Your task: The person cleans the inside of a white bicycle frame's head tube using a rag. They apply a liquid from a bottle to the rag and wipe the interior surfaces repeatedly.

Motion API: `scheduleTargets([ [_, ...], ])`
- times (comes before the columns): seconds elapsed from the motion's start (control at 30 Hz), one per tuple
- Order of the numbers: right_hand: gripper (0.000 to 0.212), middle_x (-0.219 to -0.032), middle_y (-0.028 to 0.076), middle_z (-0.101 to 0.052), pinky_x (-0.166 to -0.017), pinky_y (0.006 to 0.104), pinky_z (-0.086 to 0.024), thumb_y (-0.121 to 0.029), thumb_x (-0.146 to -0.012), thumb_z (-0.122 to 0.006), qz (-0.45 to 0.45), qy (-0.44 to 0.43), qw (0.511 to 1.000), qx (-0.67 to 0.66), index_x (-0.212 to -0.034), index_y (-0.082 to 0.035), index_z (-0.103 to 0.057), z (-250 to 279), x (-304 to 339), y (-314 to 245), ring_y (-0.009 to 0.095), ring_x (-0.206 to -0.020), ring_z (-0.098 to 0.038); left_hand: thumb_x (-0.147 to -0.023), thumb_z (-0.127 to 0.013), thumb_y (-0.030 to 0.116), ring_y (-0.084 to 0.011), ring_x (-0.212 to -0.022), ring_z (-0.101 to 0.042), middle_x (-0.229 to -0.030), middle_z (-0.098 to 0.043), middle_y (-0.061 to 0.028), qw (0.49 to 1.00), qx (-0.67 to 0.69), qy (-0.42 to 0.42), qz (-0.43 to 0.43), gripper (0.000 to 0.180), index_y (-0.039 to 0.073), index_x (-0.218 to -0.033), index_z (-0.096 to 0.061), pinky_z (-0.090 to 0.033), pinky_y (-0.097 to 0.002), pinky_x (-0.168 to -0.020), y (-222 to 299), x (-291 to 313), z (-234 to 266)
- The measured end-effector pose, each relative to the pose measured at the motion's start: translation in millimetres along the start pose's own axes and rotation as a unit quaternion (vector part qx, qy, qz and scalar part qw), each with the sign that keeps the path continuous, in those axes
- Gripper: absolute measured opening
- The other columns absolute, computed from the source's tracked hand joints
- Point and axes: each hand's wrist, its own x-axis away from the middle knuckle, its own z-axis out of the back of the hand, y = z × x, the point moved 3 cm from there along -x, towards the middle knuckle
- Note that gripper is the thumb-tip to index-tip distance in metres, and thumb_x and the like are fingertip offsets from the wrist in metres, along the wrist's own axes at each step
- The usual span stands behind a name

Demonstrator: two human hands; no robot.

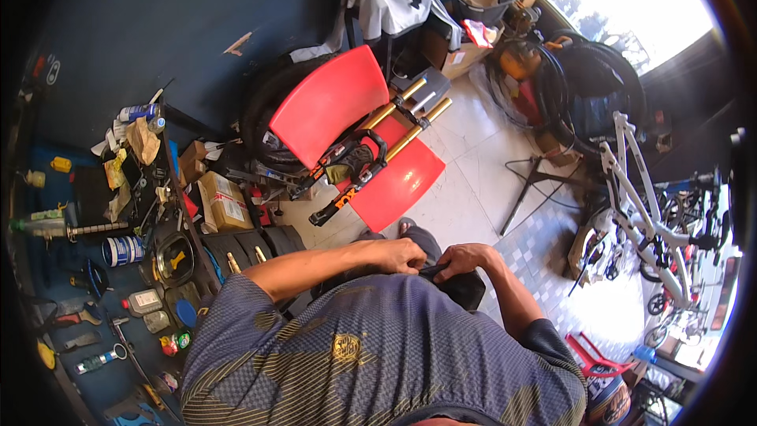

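Note:
At my waist both hands are close together on black cloth (464, 290). My left hand (400, 255) is closed, its fingers curled down at the cloth's edge; what lies inside them is hidden. My right hand (465, 259) pinches the cloth between thumb and fingers. Just ahead is a red plastic chair (404, 188), its backrest (335, 102) to the left. Across it lies a bicycle suspension fork (402, 140) with gold tubes and black lower legs. My hands are apart from the fork.
A workbench on the left carries a white-and-blue tub (124, 251), a bottle (142, 302) and several tools. A cardboard box (225, 201) stands beside it. To the right are a white bicycle frame (639, 197) and black tyres (603, 91). Tiled floor (473, 154) lies ahead.

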Motion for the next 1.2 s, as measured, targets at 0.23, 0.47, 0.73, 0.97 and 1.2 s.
scheduleTargets([
  [0.23, 0.028, -0.094, -0.008, -0.072, -0.083, 0.0293, -0.052, -0.034, -0.095, -0.074, 0.067, 0.012, 0.941, -0.332, -0.108, -0.009, -0.077, -98, 24, 66, 0.005, -0.088, -0.062, -0.076, -0.076, 0.023, -0.0314, -0.081, -0.071, -0.085, -0.074, -0.0160, 0.986, -0.033, -0.109, -0.120, 0.023, 0.001, -0.085, -0.073, -0.054, -0.0420, -0.072, 3, -99, -26],
  [0.47, 0.045, -0.125, 0.007, -0.066, -0.100, 0.0345, -0.048, -0.030, -0.093, -0.076, 0.108, -0.063, 0.841, -0.526, -0.129, -0.005, -0.068, -186, 12, 80, 0.018, -0.118, -0.058, -0.084, -0.077, 0.028, -0.0250, -0.078, -0.070, -0.083, -0.074, -0.0146, 0.973, 0.066, -0.125, -0.180, 0.028, 0.003, -0.095, -0.077, -0.054, -0.0390, -0.073, 25, -134, -28],
  [0.73, 0.081, -0.150, 0.019, -0.053, -0.110, 0.0430, -0.046, -0.044, -0.084, -0.081, -0.159, 0.207, 0.938, -0.227, -0.151, -0.012, -0.049, -108, 67, 130, 0.035, -0.138, -0.052, -0.090, -0.058, 0.022, -0.0428, -0.102, -0.071, -0.109, -0.073, -0.0204, 0.900, -0.250, 0.221, 0.281, 0.025, 0.006, -0.098, -0.077, -0.058, -0.0542, -0.090, -306, -70, 121],
  [0.97, 0.067, -0.143, 0.018, -0.058, -0.105, 0.0470, -0.050, -0.041, -0.088, -0.074, -0.188, 0.271, 0.926, -0.181, -0.145, -0.013, -0.055, -137, -4, 114, 0.040, -0.127, -0.058, -0.089, -0.071, 0.011, -0.0338, -0.142, -0.044, -0.154, -0.046, -0.0091, 0.826, -0.295, 0.039, 0.478, 0.036, 0.007, -0.125, -0.070, -0.049, -0.0476, -0.107, -405, -20, 136],
  [1.2, 0.046, -0.131, 0.016, -0.065, -0.103, 0.0467, -0.048, -0.029, -0.092, -0.072, -0.136, 0.515, 0.842, -0.084, -0.135, -0.015, -0.062, -76, 24, 48, 0.036, -0.121, -0.061, -0.083, -0.076, 0.020, -0.0345, -0.100, -0.059, -0.091, -0.065, -0.0109, 0.849, -0.337, 0.399, 0.082, 0.020, 0.005, -0.086, -0.063, -0.049, -0.0465, -0.087, -209, -63, 195],
])
